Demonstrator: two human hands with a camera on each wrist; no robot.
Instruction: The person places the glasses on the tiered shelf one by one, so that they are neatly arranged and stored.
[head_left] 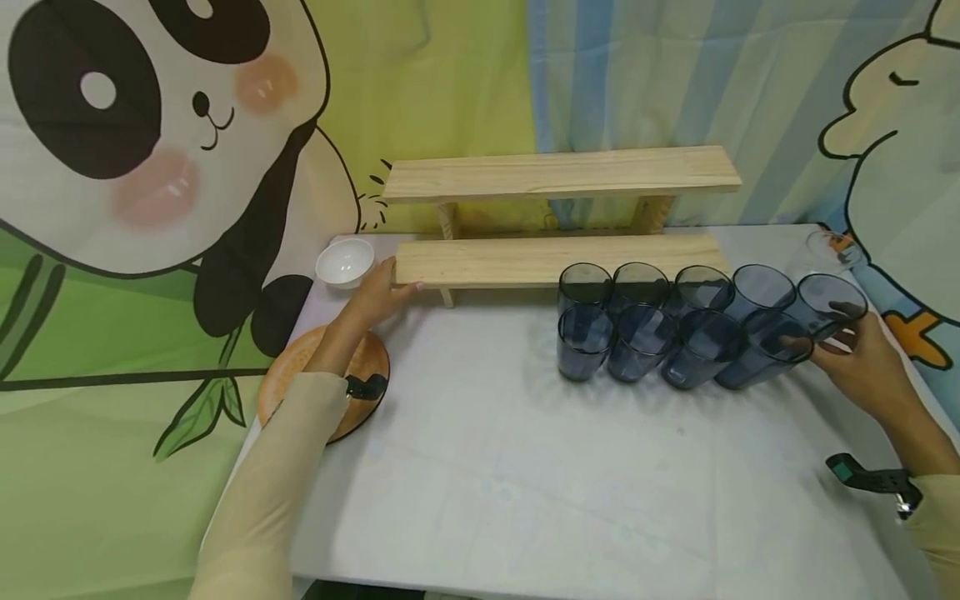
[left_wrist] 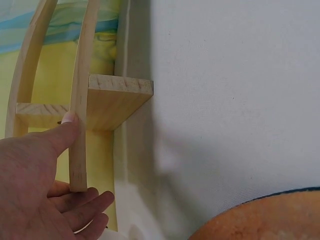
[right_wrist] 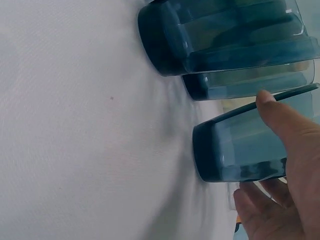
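Observation:
My left hand (head_left: 377,296) grips the left end of the lower plank of a two-tier wooden shelf (head_left: 555,260). In the left wrist view the thumb lies on one face of the plank and the fingers curl round its end. My right hand (head_left: 873,367) holds a clear blue drinking glass (right_wrist: 240,142) at the right end of the back row, thumb on one side and fingers on the other. Several matching glasses (head_left: 645,346) stand upright in two rows beside it, before the shelf's right half. The held glass tilts slightly in the right wrist view.
A small white bowl (head_left: 345,262) sits left of the shelf. Below it, a round orange-brown board (head_left: 367,367) with a dark rim lies partly under my left forearm. At the back right stands a colourless clear glass (head_left: 817,250). Printed cloth (head_left: 450,83) hangs behind the white table (head_left: 487,475).

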